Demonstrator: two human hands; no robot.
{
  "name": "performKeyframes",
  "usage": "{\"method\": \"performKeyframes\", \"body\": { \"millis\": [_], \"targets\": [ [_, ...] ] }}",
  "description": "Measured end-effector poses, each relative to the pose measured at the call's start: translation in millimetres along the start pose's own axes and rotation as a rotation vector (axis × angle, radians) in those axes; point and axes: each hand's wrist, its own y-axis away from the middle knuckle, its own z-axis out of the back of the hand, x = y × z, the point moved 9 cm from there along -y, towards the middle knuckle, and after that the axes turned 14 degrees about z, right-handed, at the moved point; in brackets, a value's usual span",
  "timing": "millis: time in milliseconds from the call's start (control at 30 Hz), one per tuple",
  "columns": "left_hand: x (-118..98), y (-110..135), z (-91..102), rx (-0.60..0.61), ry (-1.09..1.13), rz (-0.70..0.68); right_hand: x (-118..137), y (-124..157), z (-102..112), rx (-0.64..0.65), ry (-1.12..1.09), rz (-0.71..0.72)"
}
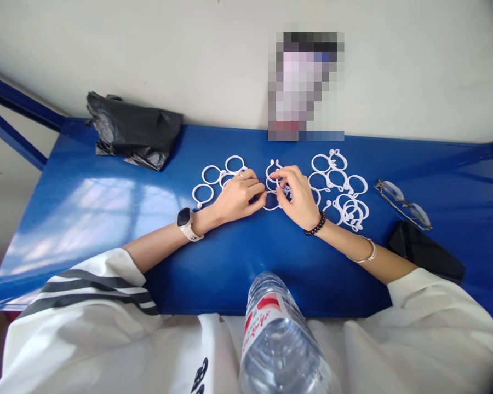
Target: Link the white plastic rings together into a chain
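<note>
White plastic curtain rings with small eyelets lie in loose groups on the blue table. My left hand (240,197) rests beside the left group (202,194), its fingers curled together and its thumb close to the index finger. Whatever may be between those fingertips is hidden. My right hand (296,198) is over the middle rings (272,208), with thumb and index finger apart around part of a ring. It does not appear to grip that ring. More curtain rings (353,210) are spread to the right of my right hand, some overlapping.
A crumpled black plastic bag (135,131) sits at the back left. A blurred-out object (299,87) stands against the wall. Eyeglasses (402,205) and a black phone (427,251) lie at the right. A water bottle (281,334) is close to my body at the front edge.
</note>
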Motion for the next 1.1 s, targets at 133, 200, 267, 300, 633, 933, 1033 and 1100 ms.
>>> {"method": "performKeyframes", "body": {
  "millis": [133,200,267,300,633,933,1033,1100],
  "targets": [
    [-7,3,0.3,0.007,0.056,-0.063,9,-2,10,-0.108,-0.087,0.074],
    [-5,3,2.1,-0.017,0.081,-0.048,18,-3,18,-0.168,-0.11,0.155],
    [0,2,3.4,-0.027,0.116,0.008,30,-2,22,-0.196,-0.114,0.257],
    [3,1,3.5,-0.022,0.132,0.036,35,-2,23,-0.197,-0.115,0.305],
    [11,-1,3.1,0.048,0.214,0.119,48,1,16,-0.137,-0.196,0.428],
    [10,0,2.9,0.03,0.189,0.121,45,0,8,-0.038,-0.307,0.371],
    [6,0,2.2,0.035,0.174,0.071,41,-1,7,-0.036,-0.248,0.334],
    [4,0,1.9,0.04,0.185,0.037,31,-2,10,-0.074,-0.192,0.259]
  ]
}}
